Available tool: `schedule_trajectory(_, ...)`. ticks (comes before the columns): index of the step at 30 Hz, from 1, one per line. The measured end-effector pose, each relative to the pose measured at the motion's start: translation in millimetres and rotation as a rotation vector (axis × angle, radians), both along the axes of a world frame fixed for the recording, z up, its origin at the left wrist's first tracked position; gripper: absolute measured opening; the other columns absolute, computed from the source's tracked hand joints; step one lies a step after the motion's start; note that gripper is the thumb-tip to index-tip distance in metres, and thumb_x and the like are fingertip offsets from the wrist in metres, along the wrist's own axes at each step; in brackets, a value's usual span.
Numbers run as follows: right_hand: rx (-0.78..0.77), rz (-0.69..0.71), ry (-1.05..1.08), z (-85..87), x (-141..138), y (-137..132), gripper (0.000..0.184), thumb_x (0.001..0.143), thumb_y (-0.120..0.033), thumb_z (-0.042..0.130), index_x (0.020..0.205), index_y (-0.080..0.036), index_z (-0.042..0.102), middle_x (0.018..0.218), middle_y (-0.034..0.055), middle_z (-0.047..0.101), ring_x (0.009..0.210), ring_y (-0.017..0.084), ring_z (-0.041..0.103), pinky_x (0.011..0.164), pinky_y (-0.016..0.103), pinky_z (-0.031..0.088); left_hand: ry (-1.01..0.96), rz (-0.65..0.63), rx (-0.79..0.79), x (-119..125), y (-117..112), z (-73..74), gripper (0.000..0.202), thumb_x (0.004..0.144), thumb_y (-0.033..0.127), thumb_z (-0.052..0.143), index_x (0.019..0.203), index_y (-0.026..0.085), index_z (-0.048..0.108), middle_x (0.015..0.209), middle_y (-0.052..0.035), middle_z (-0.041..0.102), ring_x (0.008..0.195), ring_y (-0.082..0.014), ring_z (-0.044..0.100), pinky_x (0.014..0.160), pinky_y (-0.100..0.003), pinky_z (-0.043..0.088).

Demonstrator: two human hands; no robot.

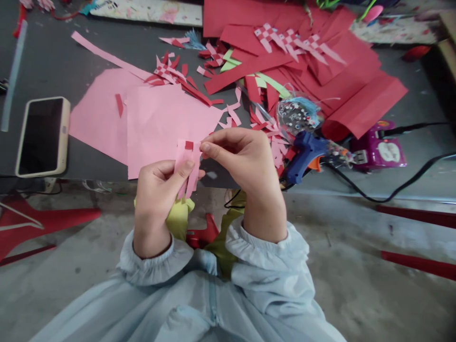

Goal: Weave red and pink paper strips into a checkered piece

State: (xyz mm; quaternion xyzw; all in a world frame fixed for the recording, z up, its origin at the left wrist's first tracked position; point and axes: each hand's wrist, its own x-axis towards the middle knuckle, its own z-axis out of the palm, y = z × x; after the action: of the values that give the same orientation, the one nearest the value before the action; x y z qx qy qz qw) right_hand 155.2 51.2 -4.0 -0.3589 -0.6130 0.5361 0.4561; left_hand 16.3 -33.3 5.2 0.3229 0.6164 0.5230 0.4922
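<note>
My left hand (156, 194) is closed on a piece of pink paper cut into strips (182, 151), its thumb pressed flat on the front. Near the top of that piece, a small red square of paper (189, 145) shows between the pink strips. My right hand (245, 159) pinches the right edge of the same piece between thumb and forefinger; the exact bit in the pinch is hidden. Pink paper sheets (153, 118) lie on the table just beyond my left hand.
A phone (42, 135) lies at the left. Red paper sheets (356, 80) with woven paper fish (294, 42) cover the back right. Paper scraps, a dish of pins (299, 114), a blue glue gun (304, 154) and a purple corded box (379, 149) are to the right.
</note>
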Motion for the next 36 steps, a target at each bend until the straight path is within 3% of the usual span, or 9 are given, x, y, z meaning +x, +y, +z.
schedule_trajectory(10, -0.035, -0.02, -0.08, 9.4, 1.2, -2.2, 0.008, 0.079, -0.025, 0.073, 0.073, -0.021, 0.07, 0.069, -0.0024, 0.072, 0.065, 0.012, 0.068, 0.062, 0.026, 0.054, 0.046, -0.002, -0.055, -0.3, -1.1, 1.9, 0.031, 0.08, 0.048, 0.077, 0.08, 0.017, 0.079, 0.07, -0.0055, 0.076, 0.05, -0.0129, 0.066, 0.042, -0.02, 0.053)
schedule_trajectory(18, -0.016, -0.034, -0.124, 10.7, 0.4, -2.5, 0.007, 0.079, -0.023, 0.073, 0.073, -0.021, 0.07, 0.07, -0.002, 0.072, 0.066, 0.012, 0.067, 0.062, 0.026, 0.053, -0.003, -0.051, -0.063, 0.9, 0.0, 3.1, 0.034, 0.074, 0.046, 0.082, 0.06, 0.018, 0.068, 0.048, 0.0001, 0.06, 0.052, -0.0169, 0.068, 0.047, -0.024, 0.057)
schedule_trajectory(25, -0.002, -0.086, -0.128, 7.1, -1.6, -0.5, 0.006, 0.081, -0.023, 0.072, 0.076, -0.02, 0.07, 0.072, -0.0022, 0.073, 0.067, 0.012, 0.068, 0.063, 0.026, 0.053, -0.05, -0.08, -0.084, 0.5, -0.4, 1.5, 0.027, 0.075, 0.042, 0.081, 0.081, 0.016, 0.076, 0.072, -0.0058, 0.076, 0.053, -0.0155, 0.069, 0.043, -0.022, 0.054)
schedule_trajectory(30, 0.126, -0.219, -0.276, 2.2, -7.0, 4.6, 0.007, 0.082, -0.017, 0.069, 0.077, -0.019, 0.071, 0.077, -0.0015, 0.075, 0.07, 0.012, 0.068, 0.067, 0.027, 0.051, -0.027, -0.12, -0.068, 0.3, 1.7, 4.7, 0.025, 0.075, 0.036, 0.081, 0.083, 0.014, 0.073, 0.07, -0.006, 0.076, 0.067, -0.0181, 0.074, 0.053, -0.02, 0.055)
schedule_trajectory(36, 0.274, -0.26, -0.507, -3.7, -17.1, 13.5, 0.01, 0.087, -0.02, 0.064, 0.081, -0.019, 0.072, 0.084, 0.0017, 0.076, 0.081, 0.017, 0.068, 0.077, 0.033, 0.05, 0.105, -0.122, -0.109, -4.6, 2.7, -2.1, 0.022, 0.077, 0.034, 0.077, 0.085, 0.016, 0.066, 0.079, -0.0065, 0.078, 0.073, -0.0203, 0.076, 0.053, -0.021, 0.057)
